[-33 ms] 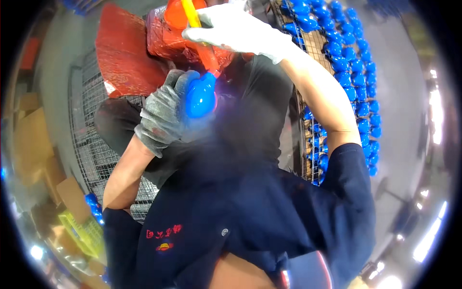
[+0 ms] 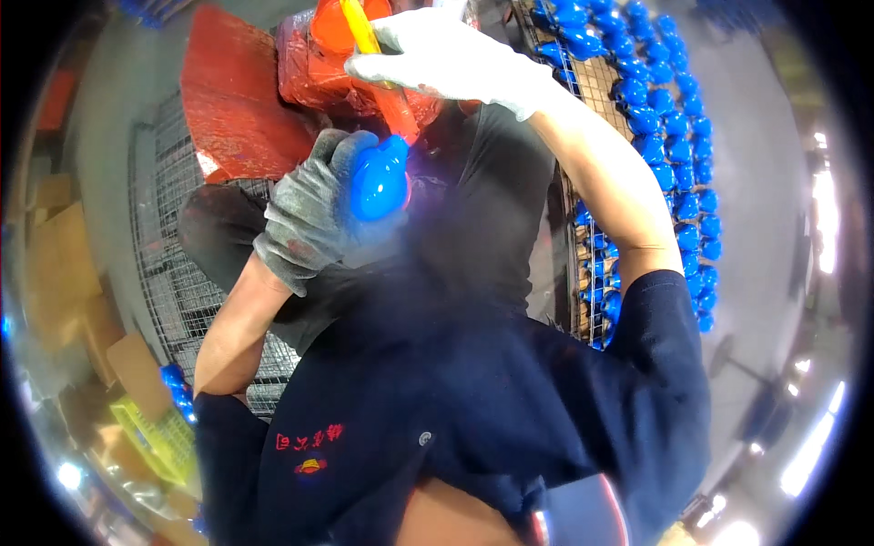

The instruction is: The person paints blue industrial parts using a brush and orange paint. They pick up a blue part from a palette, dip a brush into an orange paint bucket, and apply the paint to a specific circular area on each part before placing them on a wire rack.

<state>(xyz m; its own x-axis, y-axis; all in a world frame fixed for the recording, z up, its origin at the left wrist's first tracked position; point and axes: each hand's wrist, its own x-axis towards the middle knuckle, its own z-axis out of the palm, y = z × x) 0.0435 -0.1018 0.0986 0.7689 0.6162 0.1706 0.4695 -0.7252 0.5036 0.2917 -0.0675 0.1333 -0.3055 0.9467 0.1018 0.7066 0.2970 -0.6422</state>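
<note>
My left hand (image 2: 309, 205), in a grey-stained glove, is closed around a glossy blue gourd-shaped piece (image 2: 379, 187) with its narrow neck pointing up. In a white glove, my right hand (image 2: 437, 56) pinches the yellow handle of a paintbrush (image 2: 361, 27). The brush's orange-red lower end slants down to the neck of the blue piece and seems to touch it. Just behind the brush stands a red-orange paint container (image 2: 337, 36) on a red-smeared block (image 2: 305, 77). The fingers of my left hand behind the piece are partly hidden.
On the right, a wire rack (image 2: 596, 86) bears rows of similar blue pieces (image 2: 657, 123). A red-coated board (image 2: 228, 100) leans at the left, over wire mesh (image 2: 164, 246). Cardboard boxes (image 2: 68, 264) and a yellow-green crate (image 2: 150, 441) stand farther left.
</note>
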